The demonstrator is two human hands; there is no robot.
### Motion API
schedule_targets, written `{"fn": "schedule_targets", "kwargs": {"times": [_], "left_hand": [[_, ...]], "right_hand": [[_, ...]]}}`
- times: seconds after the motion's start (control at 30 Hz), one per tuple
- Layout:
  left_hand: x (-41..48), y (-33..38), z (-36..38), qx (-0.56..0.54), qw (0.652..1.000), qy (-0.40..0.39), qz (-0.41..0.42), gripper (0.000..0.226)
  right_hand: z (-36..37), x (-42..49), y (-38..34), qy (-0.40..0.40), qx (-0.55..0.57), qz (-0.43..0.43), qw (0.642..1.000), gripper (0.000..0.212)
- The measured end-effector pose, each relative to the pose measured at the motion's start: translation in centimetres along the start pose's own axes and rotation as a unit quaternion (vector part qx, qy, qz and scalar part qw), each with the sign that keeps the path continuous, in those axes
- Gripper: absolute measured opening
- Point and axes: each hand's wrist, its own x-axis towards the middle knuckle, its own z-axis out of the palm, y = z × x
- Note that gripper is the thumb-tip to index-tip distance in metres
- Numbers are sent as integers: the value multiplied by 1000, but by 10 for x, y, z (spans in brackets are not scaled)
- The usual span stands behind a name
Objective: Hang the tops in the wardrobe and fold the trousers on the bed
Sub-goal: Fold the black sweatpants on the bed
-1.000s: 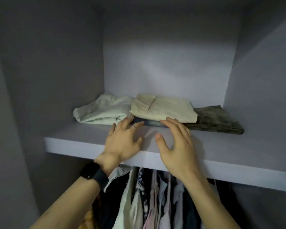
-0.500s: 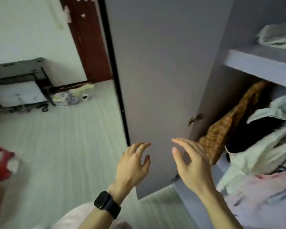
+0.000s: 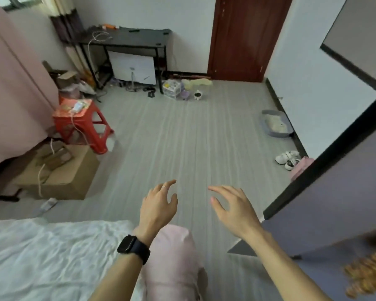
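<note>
Facing the floor between the two work areas, the person carries nothing. The bed occupies the lower left, its white sheet creased; it is presumably the folding surface. The left hand, with a dark watch on its wrist, hangs over the floor with fingers apart and lightly bent, gripping nothing. Beneath that wrist lies a pale pink fabric, just beside the bed edge; whether it is a garment or the person's own leg cannot be told. The right hand matches: fingers spread and empty, probably kept free for the next pick-up. The wardrobe door stands open at right, giving access. Below it, at the frame edge, an orange-brown checked garment shows, blurred, apparently a top inside the wardrobe. No trousers can be identified.
</note>
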Motion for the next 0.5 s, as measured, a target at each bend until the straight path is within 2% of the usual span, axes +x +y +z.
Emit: {"fn": "schedule_targets", "kwargs": {"times": [0.2, 0.5], "left_hand": [[34, -31, -28, -26, 998, 32, -52, 48], [75, -78, -100, -14, 981, 137, -139, 47]], "right_hand": [[14, 70, -37, -18, -16, -51, 998, 33], [60, 194, -104, -62, -5, -178, 982, 30]]}}
